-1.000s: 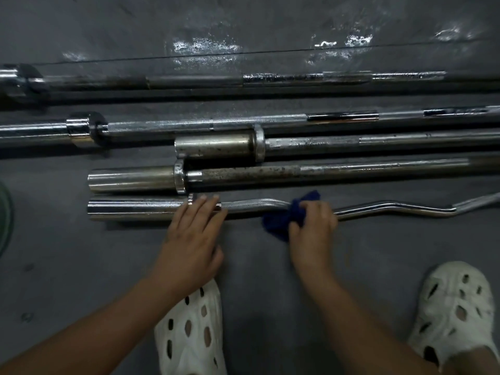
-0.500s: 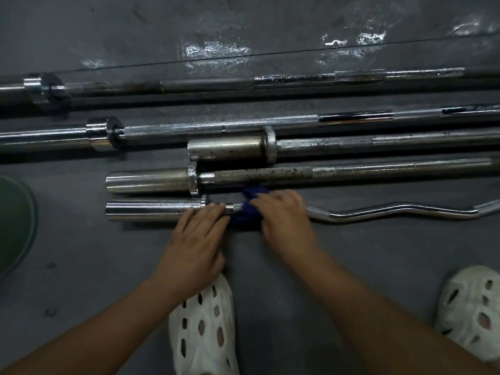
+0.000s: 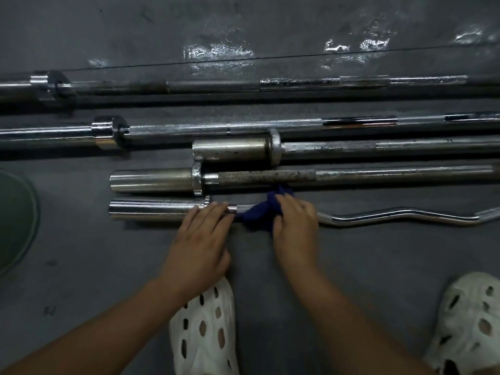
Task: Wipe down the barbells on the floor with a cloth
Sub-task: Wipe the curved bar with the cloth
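Barbells on dark floor (image 3: 351, 266); nearest curl bar (image 3: 392, 216) under wipe.
Right hand (image 3: 296, 226) clutches blue cloth (image 3: 257, 216) bunched around that bar's shaft; left hand (image 3: 201, 239) lies flat, fingers straight, pressing its sleeve collar. Beyond lie four straight bars (image 3: 378, 174) in parallel.

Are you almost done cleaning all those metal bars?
Not yet. The right hand rubs the blue cloth on the curly bar, the nearest one, while the left hand rests on it. That bar already shines, though I can't tell how much has been wiped. The next bar shows brown specks, and three more bars lie beyond it, so most seems left.
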Motion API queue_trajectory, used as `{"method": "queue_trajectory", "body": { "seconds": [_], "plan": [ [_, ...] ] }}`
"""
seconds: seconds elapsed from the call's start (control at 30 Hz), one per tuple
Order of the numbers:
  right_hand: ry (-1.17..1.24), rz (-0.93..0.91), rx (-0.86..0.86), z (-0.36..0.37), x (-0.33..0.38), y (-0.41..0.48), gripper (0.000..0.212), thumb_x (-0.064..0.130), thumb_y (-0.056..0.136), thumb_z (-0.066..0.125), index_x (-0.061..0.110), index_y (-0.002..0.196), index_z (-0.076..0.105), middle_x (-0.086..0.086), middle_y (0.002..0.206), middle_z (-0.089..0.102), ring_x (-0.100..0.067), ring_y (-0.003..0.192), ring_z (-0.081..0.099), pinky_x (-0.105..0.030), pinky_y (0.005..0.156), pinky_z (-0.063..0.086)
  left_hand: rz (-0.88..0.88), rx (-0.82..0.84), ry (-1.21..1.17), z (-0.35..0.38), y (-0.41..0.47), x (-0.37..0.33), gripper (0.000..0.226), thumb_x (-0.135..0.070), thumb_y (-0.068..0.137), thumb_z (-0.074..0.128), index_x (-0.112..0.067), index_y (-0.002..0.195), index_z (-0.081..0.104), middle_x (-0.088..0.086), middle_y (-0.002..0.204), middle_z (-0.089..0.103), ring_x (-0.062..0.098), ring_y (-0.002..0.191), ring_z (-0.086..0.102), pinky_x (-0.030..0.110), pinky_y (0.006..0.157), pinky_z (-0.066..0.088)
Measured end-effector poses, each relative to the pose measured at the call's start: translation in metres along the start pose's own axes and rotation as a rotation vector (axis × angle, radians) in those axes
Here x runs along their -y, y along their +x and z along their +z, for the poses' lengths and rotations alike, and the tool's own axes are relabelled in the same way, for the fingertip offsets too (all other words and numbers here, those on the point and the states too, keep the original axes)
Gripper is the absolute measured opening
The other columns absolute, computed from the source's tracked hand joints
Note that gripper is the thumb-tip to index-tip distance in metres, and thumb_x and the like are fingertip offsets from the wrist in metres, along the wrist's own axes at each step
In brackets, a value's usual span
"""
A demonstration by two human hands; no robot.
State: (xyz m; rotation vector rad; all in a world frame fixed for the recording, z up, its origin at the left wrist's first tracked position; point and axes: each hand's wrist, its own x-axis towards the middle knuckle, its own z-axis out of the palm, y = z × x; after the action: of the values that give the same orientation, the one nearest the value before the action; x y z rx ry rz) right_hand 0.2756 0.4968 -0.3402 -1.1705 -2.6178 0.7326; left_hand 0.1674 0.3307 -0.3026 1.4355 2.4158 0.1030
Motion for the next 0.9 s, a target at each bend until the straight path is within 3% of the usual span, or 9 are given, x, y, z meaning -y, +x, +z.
{"method": "queue_trajectory", "body": {
  "seconds": [0.03, 0.13, 0.17, 0.3, 0.47, 0.6, 0.7, 0.8, 0.9],
  "plan": [
    [0.026, 0.01, 0.009, 0.006, 0.016, -0.006, 0.043, 0.0, 0.071, 0.056, 0.008, 0.111, 0.07, -0.005, 0.112, 0.07, -0.028, 0.1, 0.054, -0.039, 0.091, 0.051, -0.004, 0.006, -0.005, 0.001, 0.001, 0.0, 0.068, -0.025, 0.072, 0.059, -0.009, 0.137, 0.052, 0.012, 0.148, 0.046, 0.029, 0.14, 0.038, 0.044, 0.121, 0.013],
    [-0.006, -0.354, 0.151, 0.013, 0.039, -0.009, 0.038, 0.004, 0.07, 0.061, 0.014, 0.105, 0.072, -0.003, 0.109, 0.071, -0.028, 0.095, 0.059, -0.038, 0.087, 0.052, -0.014, 0.029, -0.037, 0.002, 0.001, -0.003, 0.067, -0.026, 0.072, 0.06, -0.009, 0.136, 0.051, 0.012, 0.149, 0.045, 0.029, 0.141, 0.036, 0.042, 0.122, 0.011],
    [-0.04, -0.35, 0.173, 0.007, 0.029, 0.003, 0.037, 0.009, 0.069, 0.06, 0.018, 0.103, 0.072, -0.002, 0.104, 0.071, -0.029, 0.092, 0.06, -0.039, 0.084, 0.051, -0.012, 0.025, -0.035, 0.0, 0.001, -0.002, 0.066, -0.026, 0.072, 0.06, -0.009, 0.136, 0.052, 0.012, 0.148, 0.045, 0.029, 0.141, 0.037, 0.043, 0.122, 0.012],
    [-0.128, 0.123, 0.017, -0.012, -0.008, 0.015, 0.033, 0.022, 0.069, 0.057, 0.024, 0.1, 0.07, -0.002, 0.094, 0.069, -0.027, 0.098, 0.055, -0.039, 0.085, 0.039, -0.002, 0.009, -0.015, -0.003, 0.003, 0.001, 0.063, -0.027, 0.075, 0.055, -0.01, 0.136, 0.054, 0.011, 0.147, 0.047, 0.029, 0.139, 0.041, 0.045, 0.121, 0.018],
    [-0.227, -0.346, 0.143, -0.006, -0.001, 0.002, 0.045, 0.018, 0.067, 0.063, 0.028, 0.11, 0.068, 0.009, 0.118, 0.068, -0.024, 0.103, 0.056, -0.04, 0.089, 0.039, 0.027, 0.016, -0.038, 0.002, 0.009, -0.014, 0.064, -0.028, 0.073, 0.053, -0.009, 0.134, 0.055, 0.011, 0.145, 0.05, 0.028, 0.139, 0.04, 0.045, 0.121, 0.018],
    [-0.208, 0.003, 0.009, -0.024, -0.047, 0.002, 0.04, 0.014, 0.073, 0.06, 0.02, 0.112, 0.067, 0.004, 0.108, 0.069, -0.028, 0.1, 0.055, -0.042, 0.086, 0.039, 0.03, -0.007, -0.014, 0.001, 0.01, -0.012, 0.063, -0.026, 0.074, 0.055, -0.009, 0.135, 0.056, 0.011, 0.146, 0.049, 0.028, 0.139, 0.041, 0.045, 0.12, 0.018],
    [-0.188, -0.126, 0.052, -0.016, -0.038, -0.006, 0.048, 0.003, 0.073, 0.065, 0.011, 0.12, 0.066, -0.003, 0.117, 0.067, -0.03, 0.097, 0.055, -0.041, 0.085, 0.047, 0.049, 0.023, -0.027, 0.003, 0.016, -0.023, 0.063, -0.028, 0.074, 0.051, -0.01, 0.135, 0.055, 0.01, 0.147, 0.048, 0.028, 0.139, 0.04, 0.044, 0.121, 0.017],
    [-0.284, -0.36, 0.117, -0.037, -0.068, 0.014, 0.044, 0.01, 0.07, 0.053, 0.013, 0.111, 0.069, -0.003, 0.107, 0.071, -0.029, 0.08, 0.056, -0.038, 0.071, 0.051, 0.081, 0.026, -0.017, 0.003, 0.018, -0.03, 0.063, -0.029, 0.075, 0.05, -0.011, 0.135, 0.055, 0.009, 0.149, 0.046, 0.027, 0.14, 0.039, 0.043, 0.121, 0.017],
    [-0.222, -0.077, 0.061, -0.051, -0.09, 0.008, 0.034, 0.008, 0.07, 0.058, 0.014, 0.101, 0.069, -0.001, 0.096, 0.069, -0.026, 0.079, 0.049, -0.039, 0.072, 0.049, 0.053, 0.021, -0.003, 0.002, 0.019, -0.026, 0.064, -0.03, 0.076, 0.048, -0.011, 0.137, 0.053, 0.009, 0.149, 0.046, 0.027, 0.141, 0.038, 0.045, 0.12, 0.02]
  ]
}}
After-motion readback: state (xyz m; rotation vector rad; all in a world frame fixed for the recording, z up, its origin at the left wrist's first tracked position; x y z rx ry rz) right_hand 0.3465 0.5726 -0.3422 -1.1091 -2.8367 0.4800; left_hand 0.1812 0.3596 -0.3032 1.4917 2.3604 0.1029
